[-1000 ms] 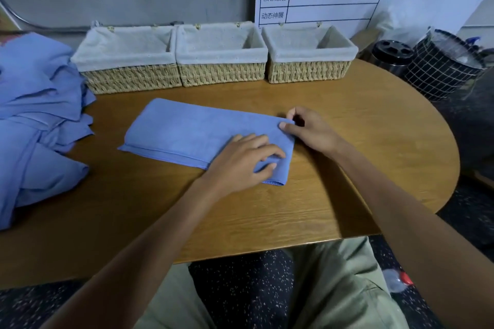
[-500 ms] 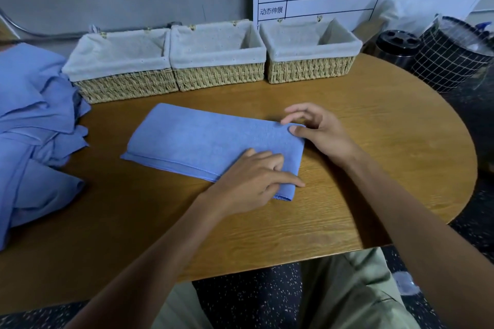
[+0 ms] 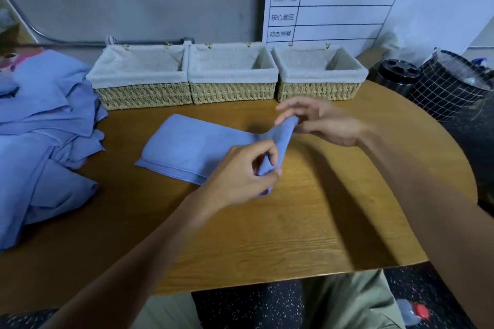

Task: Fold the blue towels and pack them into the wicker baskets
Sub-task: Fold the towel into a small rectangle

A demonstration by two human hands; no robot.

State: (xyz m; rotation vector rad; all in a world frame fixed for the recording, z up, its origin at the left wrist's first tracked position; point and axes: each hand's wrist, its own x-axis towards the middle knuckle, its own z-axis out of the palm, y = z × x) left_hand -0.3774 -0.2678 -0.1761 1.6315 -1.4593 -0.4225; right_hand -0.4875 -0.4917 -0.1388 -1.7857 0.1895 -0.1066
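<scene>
A folded blue towel [image 3: 197,147] lies across the middle of the wooden table [image 3: 307,222]. My left hand [image 3: 240,171] pinches its near right corner, and my right hand [image 3: 320,123] pinches its far right corner. The towel's right end is lifted off the table between both hands. Three wicker baskets with white cloth liners stand in a row at the back: the left basket [image 3: 141,93], the middle basket [image 3: 232,91] and the right basket [image 3: 318,89]. All three look empty inside.
A heap of unfolded blue towels [image 3: 40,141] covers the table's left side. Beyond the table's right edge stand a black grid-patterned bin [image 3: 449,91] and a black round container [image 3: 398,75]. A whiteboard [image 3: 334,0] leans on the wall behind the baskets.
Both hands went from resting flat on the towel's right end to pinching its corners, and that end has risen off the table.
</scene>
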